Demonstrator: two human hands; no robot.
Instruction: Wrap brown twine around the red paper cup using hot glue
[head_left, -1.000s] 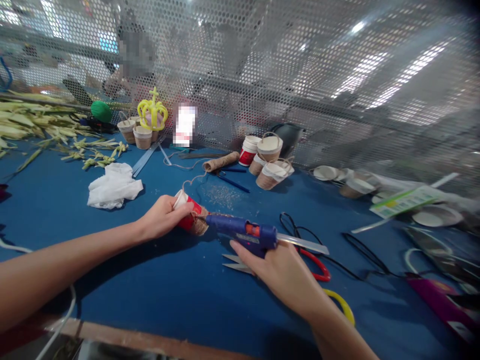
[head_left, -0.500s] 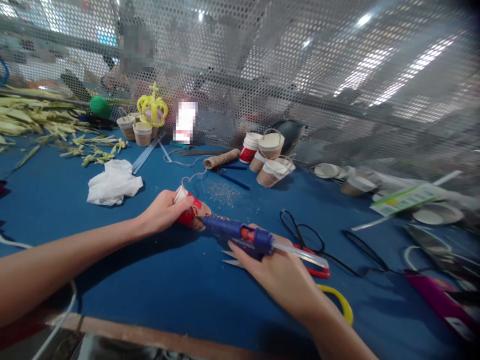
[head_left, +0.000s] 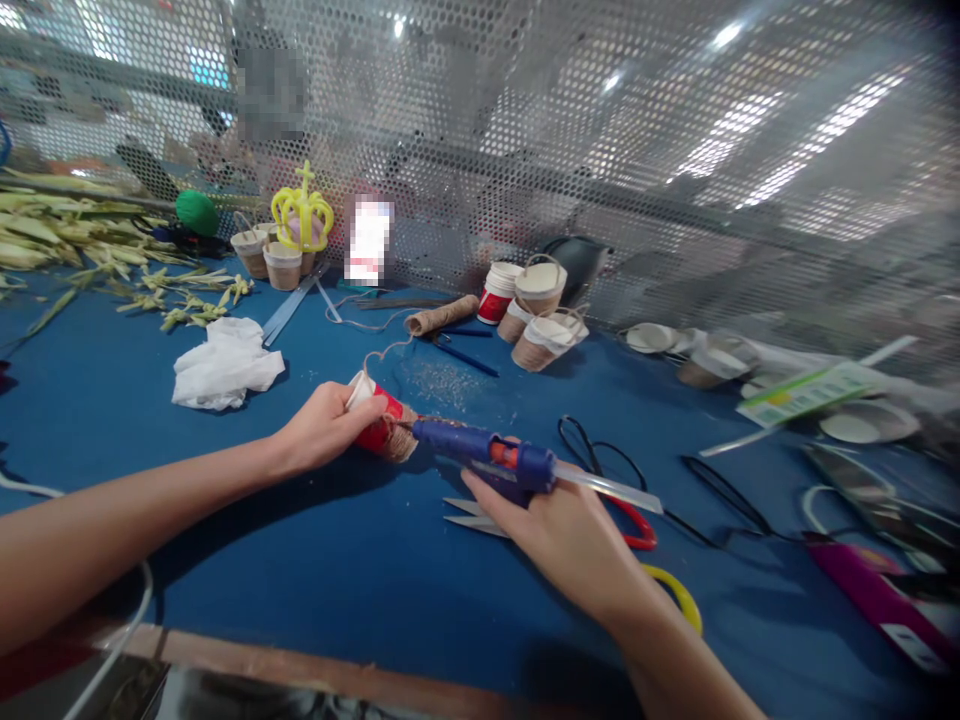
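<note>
My left hand [head_left: 330,425] is closed round a red and white paper cup [head_left: 375,432], which lies tilted with its base toward the right. Brown twine [head_left: 405,440] is wound about the cup's lower part, and a loose strand runs from its rim to a twine roll [head_left: 441,315]. In my right hand [head_left: 566,540] is a blue hot glue gun [head_left: 480,447], a clear glue stick [head_left: 611,487] poking out of its back. The gun's nozzle points left, at the twine-wrapped side of the cup; whether it touches is unclear. Scissors [head_left: 480,517] lie partly under my right hand.
White crumpled tissue [head_left: 227,363] lies left of the cup. Twine-covered small buckets [head_left: 540,340] and stacked red cups [head_left: 498,292] stand behind, near a perforated metal screen [head_left: 450,150]. Pale husks [head_left: 45,235] and a yellow crown [head_left: 304,215] are at far left; a black cable [head_left: 697,530] crosses the right.
The glue gun and my right hand have shifted slightly right and up relative to the cup. My left hand still holds the cup in nearly the same place.
</note>
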